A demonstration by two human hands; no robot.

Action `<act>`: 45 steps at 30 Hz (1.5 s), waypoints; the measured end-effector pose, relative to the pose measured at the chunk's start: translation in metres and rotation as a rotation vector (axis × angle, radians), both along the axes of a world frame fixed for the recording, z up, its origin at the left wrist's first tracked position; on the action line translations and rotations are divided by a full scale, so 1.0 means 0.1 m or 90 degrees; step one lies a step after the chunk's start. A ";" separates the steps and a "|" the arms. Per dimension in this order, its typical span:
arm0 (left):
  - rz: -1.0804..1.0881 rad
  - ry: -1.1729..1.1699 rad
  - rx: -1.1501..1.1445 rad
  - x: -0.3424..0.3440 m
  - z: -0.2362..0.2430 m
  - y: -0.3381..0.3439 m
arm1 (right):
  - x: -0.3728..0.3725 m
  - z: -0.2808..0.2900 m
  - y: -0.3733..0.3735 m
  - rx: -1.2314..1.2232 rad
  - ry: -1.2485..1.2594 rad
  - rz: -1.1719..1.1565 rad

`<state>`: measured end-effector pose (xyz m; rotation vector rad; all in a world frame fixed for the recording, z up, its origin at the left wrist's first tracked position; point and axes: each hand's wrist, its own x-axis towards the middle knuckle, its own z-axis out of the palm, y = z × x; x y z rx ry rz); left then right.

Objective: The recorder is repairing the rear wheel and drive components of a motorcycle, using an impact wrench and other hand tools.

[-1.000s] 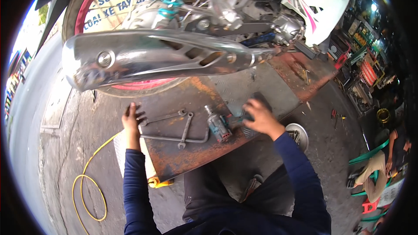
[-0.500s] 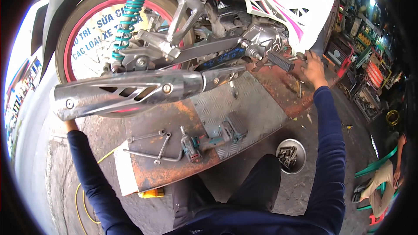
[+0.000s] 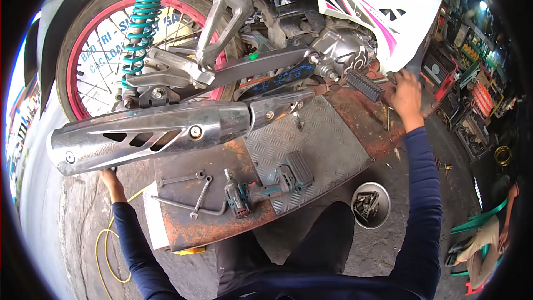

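Note:
A chrome exhaust muffler [image 3: 166, 125] lies lengthwise along the near side of a white and pink motorbike [image 3: 388, 39]. Under its rear end my left hand [image 3: 111, 180] holds it from below, with the fingers mostly hidden. Its front pipe runs forward below the engine [image 3: 347, 50]. My right hand [image 3: 408, 100] is at the far right, its fingers curled over beside the black rubber footrest [image 3: 364, 85]; what they grip is not clear. Below the muffler, on the metal platform [image 3: 327, 155], lie a teal cordless impact wrench [image 3: 239, 194] and several wrenches [image 3: 201, 197].
A metal bowl [image 3: 386, 216] of bolts stands on the ground by my right knee. A yellow hose [image 3: 100, 250] curls at the left. Toolboxes and parts [image 3: 472, 100] crowd the right side, where a seated person [image 3: 488, 239] shows. A rear wheel [image 3: 78, 39] with a red rim stands behind the muffler.
The muffler's rear end has come lower and toward me, with my left hand under it. My right hand has stayed near the footrest. The whole view has shifted slightly.

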<state>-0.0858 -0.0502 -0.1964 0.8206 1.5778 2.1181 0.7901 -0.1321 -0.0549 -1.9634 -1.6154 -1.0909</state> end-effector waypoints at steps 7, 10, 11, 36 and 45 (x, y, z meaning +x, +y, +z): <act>-0.193 0.096 0.020 0.30 -0.20 0.24 | -0.10 -0.11 -0.02 -0.029 0.089 -0.001; -0.135 0.031 0.055 0.28 -0.16 0.33 | -0.08 0.00 -0.08 -0.085 0.082 0.008; -0.105 0.050 0.050 0.25 -0.15 0.34 | -0.09 0.04 -0.09 -0.070 0.063 -0.001; -0.511 0.800 -0.334 2.04 -0.07 -0.96 | -2.80 -1.28 -0.54 -0.184 0.509 0.447; -0.613 1.093 -0.351 2.26 -0.44 -0.72 | -4.48 -1.77 0.47 -0.553 0.510 0.167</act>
